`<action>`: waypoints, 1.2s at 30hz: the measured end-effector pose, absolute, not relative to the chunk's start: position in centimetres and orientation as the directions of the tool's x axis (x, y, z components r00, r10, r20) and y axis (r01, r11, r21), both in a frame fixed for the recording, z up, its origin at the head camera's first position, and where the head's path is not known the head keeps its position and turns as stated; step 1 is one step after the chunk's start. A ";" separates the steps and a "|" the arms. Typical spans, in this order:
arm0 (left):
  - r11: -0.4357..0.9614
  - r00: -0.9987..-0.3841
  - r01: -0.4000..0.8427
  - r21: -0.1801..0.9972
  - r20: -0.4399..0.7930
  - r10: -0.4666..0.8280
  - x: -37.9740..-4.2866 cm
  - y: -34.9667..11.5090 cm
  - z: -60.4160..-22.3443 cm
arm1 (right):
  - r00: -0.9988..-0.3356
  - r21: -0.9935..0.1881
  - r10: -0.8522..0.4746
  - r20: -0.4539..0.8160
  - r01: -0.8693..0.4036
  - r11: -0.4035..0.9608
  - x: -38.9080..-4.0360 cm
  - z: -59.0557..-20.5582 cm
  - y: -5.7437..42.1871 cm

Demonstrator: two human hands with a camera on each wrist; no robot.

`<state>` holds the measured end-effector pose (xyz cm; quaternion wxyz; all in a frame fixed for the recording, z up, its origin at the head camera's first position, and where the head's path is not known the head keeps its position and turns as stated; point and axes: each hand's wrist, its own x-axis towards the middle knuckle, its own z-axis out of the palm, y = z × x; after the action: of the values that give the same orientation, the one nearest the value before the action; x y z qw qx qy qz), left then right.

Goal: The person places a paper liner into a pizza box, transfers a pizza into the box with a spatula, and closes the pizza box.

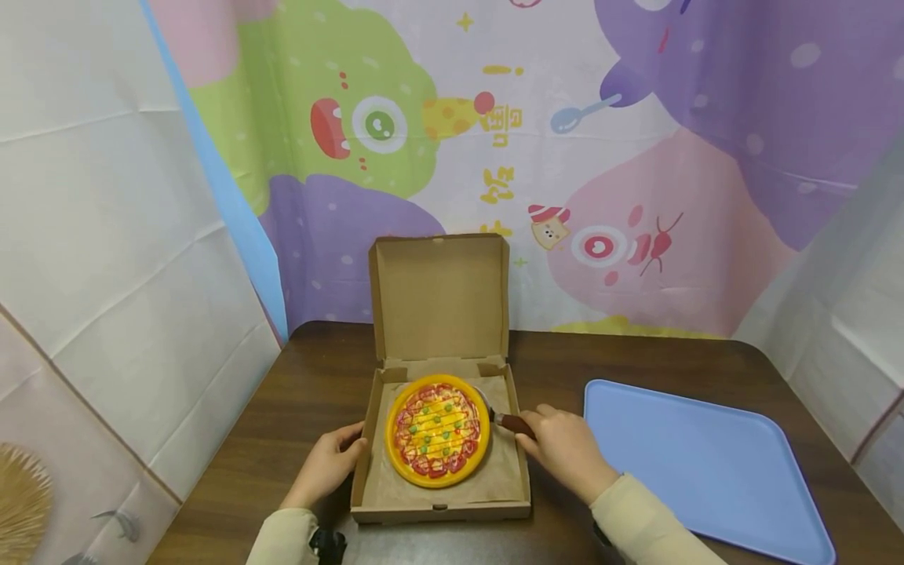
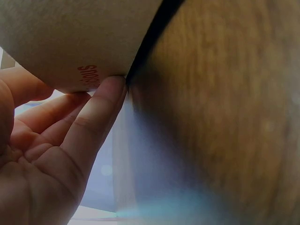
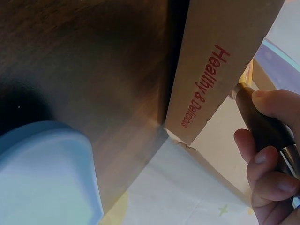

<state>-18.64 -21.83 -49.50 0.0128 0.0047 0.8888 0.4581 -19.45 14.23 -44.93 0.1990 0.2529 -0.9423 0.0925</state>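
A toy pizza with a yellow rim lies on brown paper in an open cardboard pizza box. My right hand grips the dark brown handle of a pizza server; its metal blade meets the pizza's right edge and is mostly hidden. In the right wrist view, fingers and thumb wrap round that handle, above the box's printed side. With fingers fairly straight, my left hand touches the box's left wall. The left wrist view shows its fingertips against the cardboard side.
To the right of the box lies a blue tray on the dark wooden table. The raised box lid stands near a patterned curtain at the back. White sheeting hangs on the left.
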 end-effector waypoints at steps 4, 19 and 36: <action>0.575 -1.000 -0.003 0.818 -0.017 0.019 -18.7 -21.8 -49.5 | -0.790 -0.065 -0.440 0.426 -0.512 0.856 -19.6 -44.9 14.3; 0.588 -1.000 -0.007 0.809 -0.019 0.013 -18.6 -21.9 -49.5 | -0.780 -0.040 -0.443 0.442 -0.511 0.859 -19.8 -44.9 14.3; 0.574 -1.000 -0.017 0.818 -0.029 0.011 -18.5 -21.8 -49.3 | -0.745 -0.017 -0.424 0.515 -0.503 0.864 -20.5 -45.3 14.4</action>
<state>-18.49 -21.78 -49.28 0.0152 -0.0019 0.8871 0.4613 -20.48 14.37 -45.33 0.2562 0.2489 -0.9308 0.0774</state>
